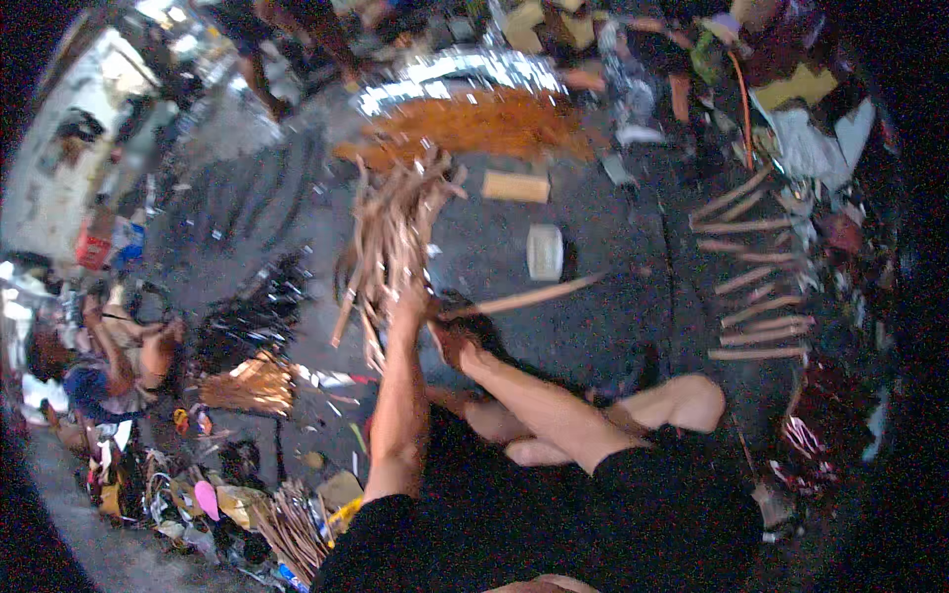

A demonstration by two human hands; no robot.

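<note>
A thick bundle of long brown strands (395, 217), perhaps hair, lies spread on the dark floor in front of me. My left hand (407, 299) is closed around its near end. Just to the right and nearer to me is my right hand (455, 341), beside the bundle's near end, its fingers blurred by motion. One single brown strand (534, 298) stretches rightward from close by the right hand; whether the fingers hold it I cannot tell. Beyond the bundle lies a wide orange-brown mass of strands (474, 124) with a shiny silver far edge.
A tan block (516, 186) and a pale oval block (545, 252) lie ahead. Separate brown strands (761, 326) are laid in rows at right. Dark strands (247, 321) and a copper-coloured bundle (249, 383) lie left, near a seated person (114, 351). Clutter lines the rim.
</note>
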